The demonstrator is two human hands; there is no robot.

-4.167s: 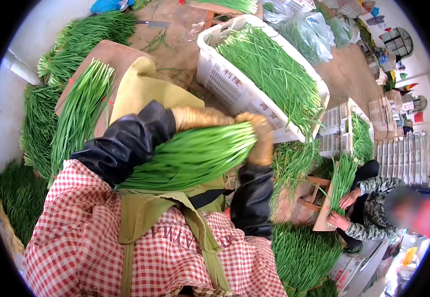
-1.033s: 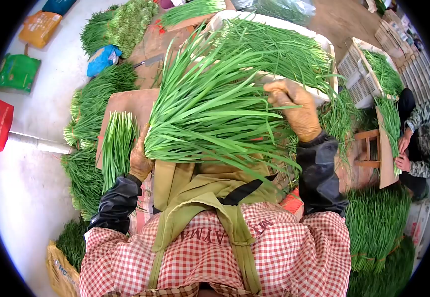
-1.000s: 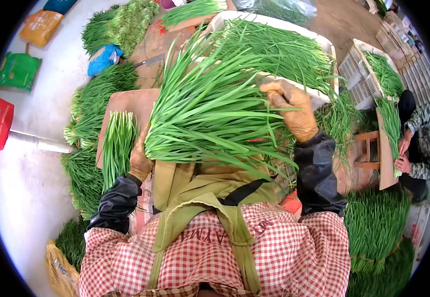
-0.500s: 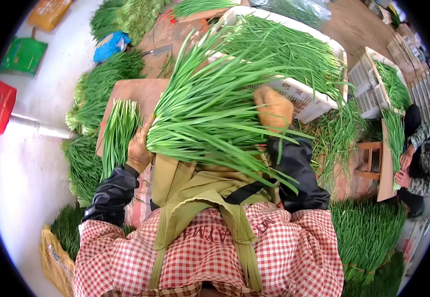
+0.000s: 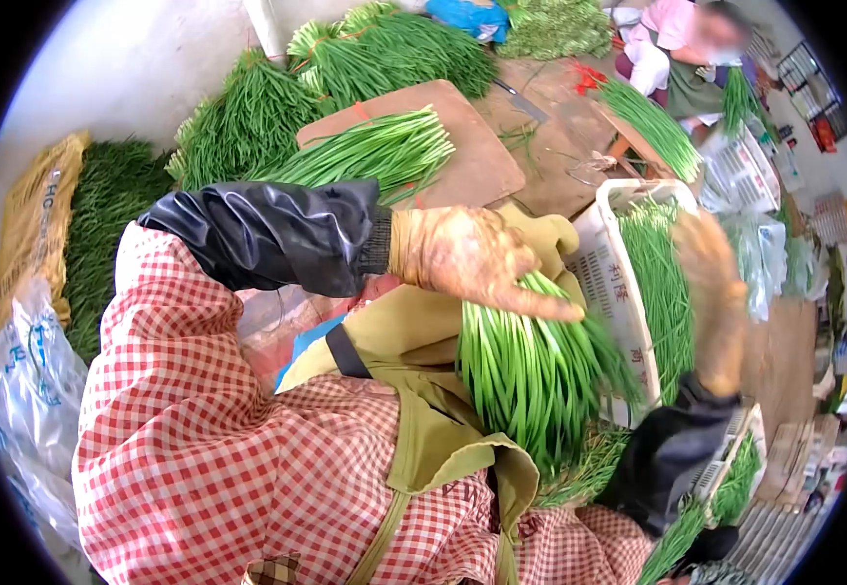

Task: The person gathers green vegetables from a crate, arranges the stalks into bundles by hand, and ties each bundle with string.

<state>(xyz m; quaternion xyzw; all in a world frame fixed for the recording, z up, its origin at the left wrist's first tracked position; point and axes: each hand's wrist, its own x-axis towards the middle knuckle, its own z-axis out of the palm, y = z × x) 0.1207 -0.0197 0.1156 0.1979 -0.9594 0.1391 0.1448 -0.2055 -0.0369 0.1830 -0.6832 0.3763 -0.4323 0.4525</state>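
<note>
My left hand (image 5: 472, 258) is closed around a bunch of garlic chives (image 5: 536, 380) over my lap, with the leaves hanging down toward the lower right. One finger lies across the top of the bunch. Out to the right, my right hand (image 5: 711, 292) is above the far side of a white plastic crate (image 5: 614, 292), apart from the held bunch. Motion blurs its fingers, so I cannot make out their grip. Loose chives (image 5: 657, 283) fill the crate. Another bunch of chives (image 5: 375, 151) lies on a brown board (image 5: 477, 146) beyond my left forearm.
Tied chive bunches (image 5: 394, 58) line the wall. A knife (image 5: 521, 100) lies on the floor behind the board. At the upper right, a person in pink (image 5: 672, 34) sits by a low bench (image 5: 628, 136) bearing chives. Plastic bags (image 5: 34, 390) are at the left.
My view has swung leftward. The bunch, spread between both hands before, now hangs from my left hand alone. My right hand has left it and moved out over the crate.
</note>
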